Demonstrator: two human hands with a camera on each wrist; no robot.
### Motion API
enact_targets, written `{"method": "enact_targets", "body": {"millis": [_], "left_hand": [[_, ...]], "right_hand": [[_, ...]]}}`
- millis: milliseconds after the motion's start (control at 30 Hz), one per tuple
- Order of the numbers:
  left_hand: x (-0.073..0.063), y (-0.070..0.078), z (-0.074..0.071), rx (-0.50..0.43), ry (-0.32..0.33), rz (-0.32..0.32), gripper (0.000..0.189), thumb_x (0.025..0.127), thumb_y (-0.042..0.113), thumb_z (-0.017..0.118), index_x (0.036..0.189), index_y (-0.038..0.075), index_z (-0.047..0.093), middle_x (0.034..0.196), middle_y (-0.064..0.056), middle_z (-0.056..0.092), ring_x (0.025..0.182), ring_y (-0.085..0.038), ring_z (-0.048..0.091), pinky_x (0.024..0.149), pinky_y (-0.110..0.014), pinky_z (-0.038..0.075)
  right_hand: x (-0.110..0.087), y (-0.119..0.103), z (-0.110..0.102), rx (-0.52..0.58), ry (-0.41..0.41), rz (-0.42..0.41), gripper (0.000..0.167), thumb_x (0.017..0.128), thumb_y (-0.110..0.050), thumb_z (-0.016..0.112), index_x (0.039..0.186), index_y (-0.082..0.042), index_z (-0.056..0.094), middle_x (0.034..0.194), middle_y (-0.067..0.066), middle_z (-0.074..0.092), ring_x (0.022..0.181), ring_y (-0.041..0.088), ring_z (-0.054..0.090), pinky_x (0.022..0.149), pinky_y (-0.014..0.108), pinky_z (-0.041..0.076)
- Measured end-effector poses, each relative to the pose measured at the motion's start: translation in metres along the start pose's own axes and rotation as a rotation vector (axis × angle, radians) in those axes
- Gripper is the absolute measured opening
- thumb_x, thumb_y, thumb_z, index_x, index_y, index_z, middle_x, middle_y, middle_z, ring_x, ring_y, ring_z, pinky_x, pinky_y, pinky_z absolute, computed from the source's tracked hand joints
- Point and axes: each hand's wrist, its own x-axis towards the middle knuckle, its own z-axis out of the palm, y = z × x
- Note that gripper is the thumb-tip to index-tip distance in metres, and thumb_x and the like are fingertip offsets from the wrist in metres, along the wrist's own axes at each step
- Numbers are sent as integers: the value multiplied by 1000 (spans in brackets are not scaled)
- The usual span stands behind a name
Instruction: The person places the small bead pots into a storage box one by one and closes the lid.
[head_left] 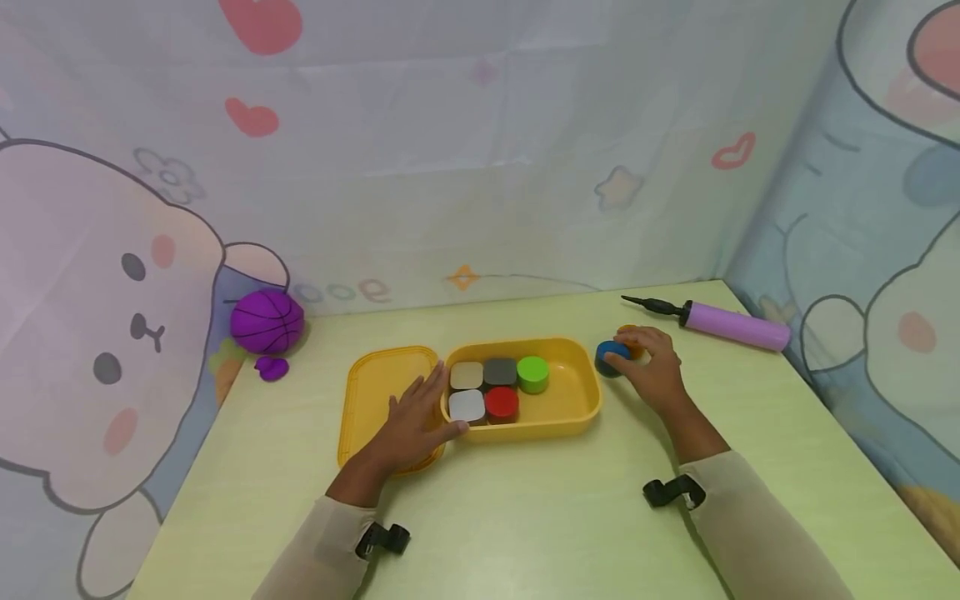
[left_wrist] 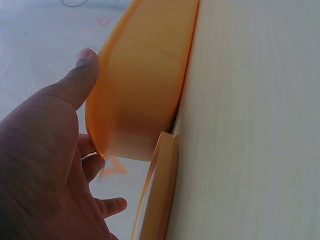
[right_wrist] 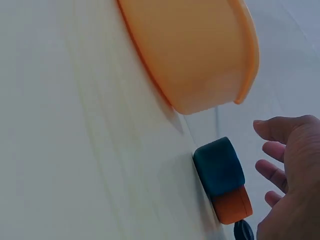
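Note:
A yellow plastic box (head_left: 562,431) stands mid-table, holding several small blocks: a beige block (head_left: 467,375), a dark grey block (head_left: 500,371), a white block (head_left: 467,406), a red round block (head_left: 502,404) and a green round block (head_left: 533,375). My left hand (head_left: 411,423) rests its spread thumb and fingers against the box's left end, over the flat yellow lid (head_left: 367,392). Right of the box sit a blue round block (right_wrist: 219,165) and an orange block (right_wrist: 232,206), touching each other. Just above them hovers my right hand (head_left: 654,367), its fingers loosely bent and apart from both in the right wrist view.
At the back right lies a purple hand pump (head_left: 735,325) with a black nozzle. A purple ball (head_left: 267,322) and a small purple toy (head_left: 272,368) sit at the left back corner. Printed cloth walls border the table behind and on the right.

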Motion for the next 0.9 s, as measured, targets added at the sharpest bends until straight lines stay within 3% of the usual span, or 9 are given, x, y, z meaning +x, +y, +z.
{"method": "enact_targets", "body": {"millis": [100, 233, 600, 900], "left_hand": [[-1, -1, 0, 5, -3, -6, 102, 104, 62, 66, 178, 27, 6, 186, 6, 2, 172, -45, 7, 122, -89, -7], [-1, -3, 1, 2, -7, -5, 102, 104, 62, 66, 178, 27, 6, 186, 5, 2, 172, -46, 7, 122, -90, -6], [2, 2, -4, -14, 4, 12, 101, 104, 61, 66, 178, 28, 5, 186, 7, 2, 172, -46, 6, 122, -89, -8], [1, 0, -3, -8, 2, 11, 101, 104, 62, 66, 178, 27, 6, 186, 4, 2, 172, -47, 6, 121, -90, -8]], "right_hand": [[0, 6, 0, -9, -12, 52, 44, 97, -19, 84, 134, 2, 73, 156, 25, 55, 162, 47, 27, 123, 87, 1], [1, 12, 1, -28, -29, 63, 49, 96, -19, 85, 139, 1, 70, 158, 26, 55, 165, 47, 23, 124, 84, 1], [2, 12, -2, -118, -65, -42, 58, 95, -16, 87, 147, 0, 65, 159, 25, 58, 167, 48, 17, 120, 83, 8], [1, 15, 1, -144, -86, -67, 55, 95, -14, 87, 144, -2, 68, 161, 23, 57, 168, 49, 15, 119, 84, 9]]}}
